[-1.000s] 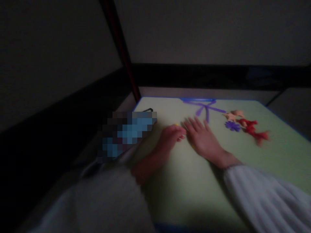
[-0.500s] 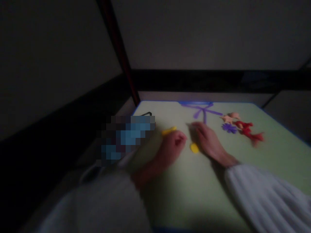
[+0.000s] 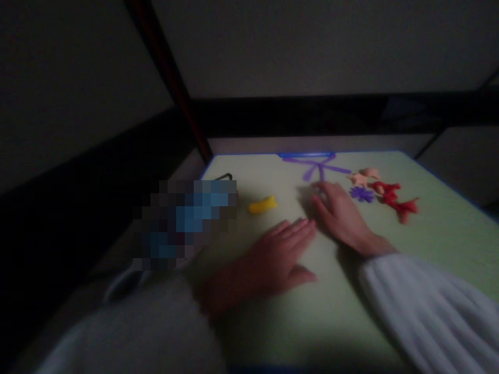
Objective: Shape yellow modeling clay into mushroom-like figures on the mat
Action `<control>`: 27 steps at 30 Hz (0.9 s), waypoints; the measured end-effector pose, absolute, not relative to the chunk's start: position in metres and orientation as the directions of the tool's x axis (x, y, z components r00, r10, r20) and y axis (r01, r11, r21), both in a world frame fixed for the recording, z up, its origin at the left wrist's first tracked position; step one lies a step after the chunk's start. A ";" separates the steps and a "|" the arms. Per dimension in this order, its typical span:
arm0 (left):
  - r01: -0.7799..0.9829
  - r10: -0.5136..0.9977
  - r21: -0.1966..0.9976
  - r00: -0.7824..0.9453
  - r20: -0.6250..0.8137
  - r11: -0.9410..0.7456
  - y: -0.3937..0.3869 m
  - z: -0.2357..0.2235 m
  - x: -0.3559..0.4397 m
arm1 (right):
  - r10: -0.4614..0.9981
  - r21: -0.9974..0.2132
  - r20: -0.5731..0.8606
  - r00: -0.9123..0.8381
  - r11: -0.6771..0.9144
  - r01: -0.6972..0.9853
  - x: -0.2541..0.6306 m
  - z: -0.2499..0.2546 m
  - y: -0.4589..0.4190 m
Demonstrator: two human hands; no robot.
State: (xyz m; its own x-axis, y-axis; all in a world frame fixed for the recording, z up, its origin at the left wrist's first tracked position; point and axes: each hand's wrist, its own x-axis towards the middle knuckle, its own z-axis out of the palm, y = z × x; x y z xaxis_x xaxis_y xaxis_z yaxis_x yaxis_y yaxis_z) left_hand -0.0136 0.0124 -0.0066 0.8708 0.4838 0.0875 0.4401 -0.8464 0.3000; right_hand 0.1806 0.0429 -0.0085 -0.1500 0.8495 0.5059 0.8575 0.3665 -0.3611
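Note:
My left hand [image 3: 278, 257] lies palm down on the pale green tabletop [image 3: 268, 332], fingers stretched out and thumb apart. The yellow disc seen beside my hands before is out of sight, and the left fingers now cover about that spot. My right hand [image 3: 343, 215] rests just beyond the left fingertips, its fingers loosely bent and the thumb and forefinger apart. Nothing can be made out clearly between them. Beyond the left hand lies a short yellow piece [image 3: 262, 205], like modelling clay. Purple strips [image 3: 320, 169] branch out behind the right hand.
At the right lie a purple flower-shaped piece [image 3: 362, 195], pinkish pieces [image 3: 359, 179] and red pieces [image 3: 390, 197]. A blue bar [image 3: 307, 155] sits along the table's far edge. A blurred-out bluish object [image 3: 198, 208] stands at the left edge. The room is dim.
My left hand has left the yellow piece, come nearer and opened flat. The yellow disc has gone from sight. My right hand has shifted slightly, and the view has tilted a little.

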 end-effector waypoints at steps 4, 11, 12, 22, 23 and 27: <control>0.446 0.486 0.303 0.872 0.068 -0.842 0.015 -0.008 -0.016 | 0.853 -0.321 0.486 -0.190 0.377 0.869 0.180 -0.004 0.039; 0.411 0.464 0.332 0.881 0.095 -0.849 0.017 -0.009 -0.020 | 0.841 -0.313 0.498 -0.211 0.401 0.861 0.195 -0.002 0.027; 0.414 0.471 0.340 0.876 0.104 -0.845 0.017 -0.009 -0.020 | 0.841 -0.324 0.505 -0.193 0.392 0.861 0.198 -0.003 0.028; 0.427 0.487 0.318 0.862 0.139 -0.846 0.025 -0.011 -0.022 | 0.833 -0.297 0.501 -0.236 0.421 0.857 0.200 -0.007 0.035; 0.433 0.493 0.316 0.860 0.136 -0.844 0.026 -0.011 -0.022 | 0.831 -0.292 0.502 -0.241 0.425 0.857 0.200 -0.007 0.034; 0.467 0.515 0.318 0.853 0.082 -0.825 0.030 -0.011 -0.023 | 0.835 -0.292 0.495 -0.241 0.421 0.859 0.200 -0.005 0.033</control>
